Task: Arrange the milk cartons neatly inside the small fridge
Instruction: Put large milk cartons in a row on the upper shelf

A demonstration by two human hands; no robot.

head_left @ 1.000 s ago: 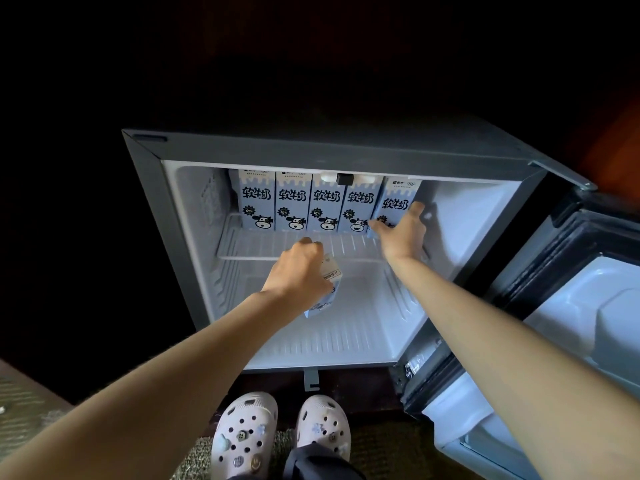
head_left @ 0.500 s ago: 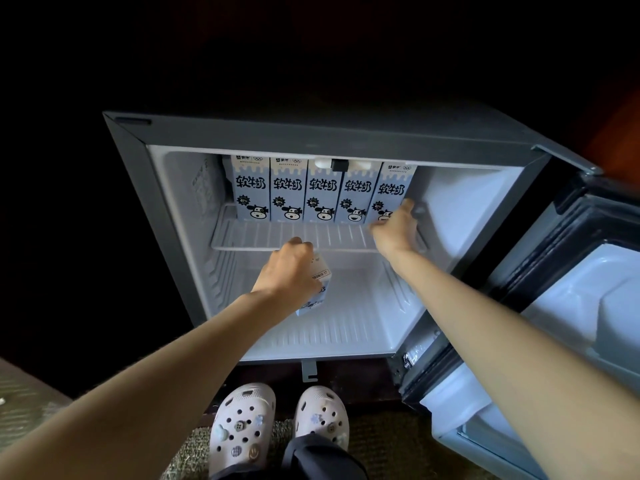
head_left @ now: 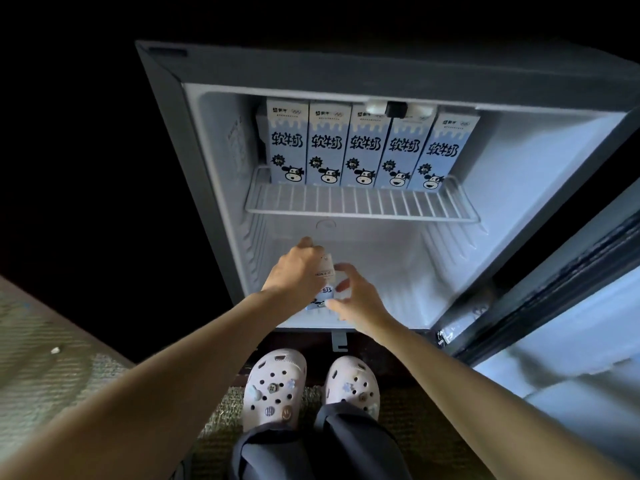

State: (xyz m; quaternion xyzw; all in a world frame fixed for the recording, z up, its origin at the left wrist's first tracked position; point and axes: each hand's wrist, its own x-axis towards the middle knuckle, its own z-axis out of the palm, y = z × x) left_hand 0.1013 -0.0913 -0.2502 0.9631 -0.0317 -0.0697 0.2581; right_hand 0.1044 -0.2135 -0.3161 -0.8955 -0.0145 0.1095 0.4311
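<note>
Left hand (head_left: 298,271) gripped a pale-blue milk carton (head_left: 325,273) under the white wire shelf (head_left: 360,204); right hand (head_left: 360,301) pinched its other side. Five matching cartons (head_left: 362,150) stood upright above.

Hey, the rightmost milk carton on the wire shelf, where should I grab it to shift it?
Probably grip the rightmost carton at mid-height, coming from the front right. Its right side is free, its left side sits tight against the neighbouring carton, and its top is tucked close under the fridge ceiling.
</note>
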